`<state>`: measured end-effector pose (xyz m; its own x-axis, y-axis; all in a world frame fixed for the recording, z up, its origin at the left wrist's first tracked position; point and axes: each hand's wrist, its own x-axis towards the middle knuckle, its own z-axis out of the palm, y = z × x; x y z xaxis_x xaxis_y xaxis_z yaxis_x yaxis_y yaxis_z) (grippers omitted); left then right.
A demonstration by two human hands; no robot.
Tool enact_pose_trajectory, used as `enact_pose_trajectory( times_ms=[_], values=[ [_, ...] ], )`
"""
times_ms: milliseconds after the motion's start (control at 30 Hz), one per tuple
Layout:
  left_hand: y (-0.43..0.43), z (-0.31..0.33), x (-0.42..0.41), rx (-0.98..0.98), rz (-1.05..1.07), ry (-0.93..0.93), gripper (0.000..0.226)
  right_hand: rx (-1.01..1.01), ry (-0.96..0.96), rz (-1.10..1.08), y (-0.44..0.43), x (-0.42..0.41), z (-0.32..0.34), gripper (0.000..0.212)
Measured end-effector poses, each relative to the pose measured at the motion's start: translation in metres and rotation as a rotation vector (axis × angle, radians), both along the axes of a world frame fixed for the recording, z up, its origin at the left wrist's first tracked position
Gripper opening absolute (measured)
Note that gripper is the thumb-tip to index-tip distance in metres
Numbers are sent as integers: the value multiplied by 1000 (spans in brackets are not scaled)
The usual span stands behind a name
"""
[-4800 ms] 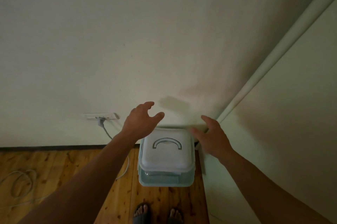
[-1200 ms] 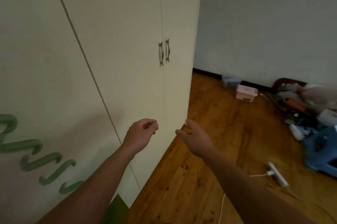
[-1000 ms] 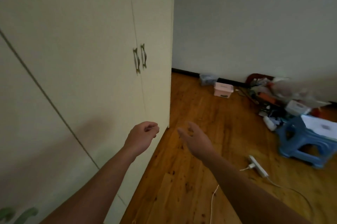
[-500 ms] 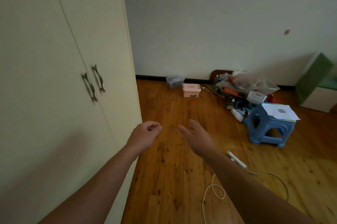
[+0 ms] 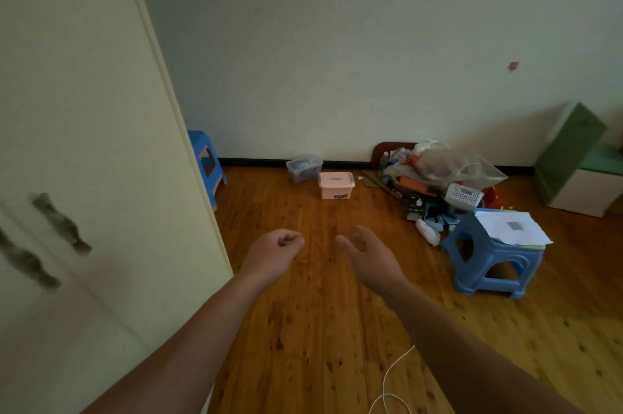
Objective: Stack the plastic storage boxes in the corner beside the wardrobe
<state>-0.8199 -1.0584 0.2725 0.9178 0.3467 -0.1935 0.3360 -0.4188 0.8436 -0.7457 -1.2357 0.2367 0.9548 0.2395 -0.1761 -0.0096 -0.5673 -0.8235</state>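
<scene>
Over floor (image 5: 303, 329): hands (image 5: 274, 253) (image 5: 369, 260) fwd, L curled

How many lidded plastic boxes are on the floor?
2: a pink box before the far wall, a clear box behind it, leftward. The clutter pile may hide more.
</scene>
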Motion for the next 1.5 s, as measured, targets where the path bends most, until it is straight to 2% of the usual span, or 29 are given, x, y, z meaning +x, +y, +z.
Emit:
enact_pose_trajectory(
  times_ms=[167, 633, 900, 1100, 1500],
  values=[
    [-20, 11, 76, 10, 0, -15, 32, 0, -5, -10, -15, 78, 0, 72],
    [-15, -3, 235, 19, -36, 21, 27, 52, 25, -45, -14, 218, 1, 68],
    [28, -7, 381, 5, -95, 43, 26, 35, 10, -157, 23, 348, 13, 66],
    [63, -2, 448, 0, -81, 8, 28, 62, -13, -151, 57, 413, 20, 64],
    [106, -9, 551, 8, -73, -3, 29, -7, -46, -92, 96, 518, 26, 65]
  ],
)
